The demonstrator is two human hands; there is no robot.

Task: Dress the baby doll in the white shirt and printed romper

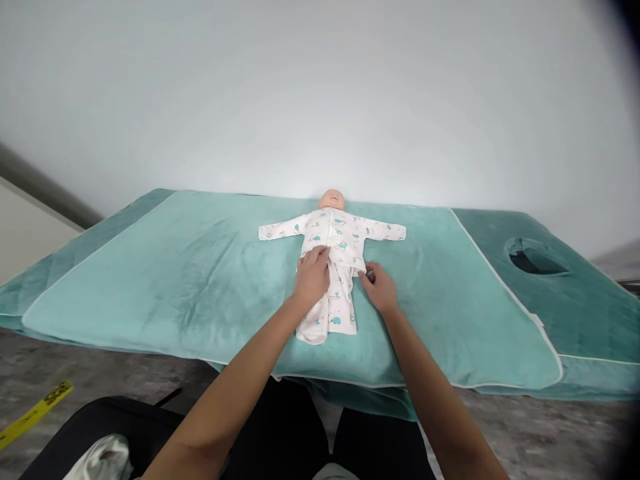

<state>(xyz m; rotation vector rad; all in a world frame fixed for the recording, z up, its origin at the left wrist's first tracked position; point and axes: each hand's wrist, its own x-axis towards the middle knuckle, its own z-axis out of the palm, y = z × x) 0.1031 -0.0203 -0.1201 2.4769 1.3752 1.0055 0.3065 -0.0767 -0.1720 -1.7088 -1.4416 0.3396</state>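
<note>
A baby doll (332, 199) lies on its back on a teal towel (175, 280), head towards the wall, arms spread. It wears a white printed shirt (340, 233) and matching trousers (336, 313). My left hand (312, 277) rests flat on the doll's waist, fingers together over the shirt hem. My right hand (380, 287) sits at the doll's other hip, fingers curled and pinching the edge of the shirt.
The towel covers a teal padded massage table (590, 313) with a face hole (537, 259) at the right end. A plain white wall stands behind. A black chair (100, 427) with a white cloth and yellow floor tape (35, 413) are at lower left.
</note>
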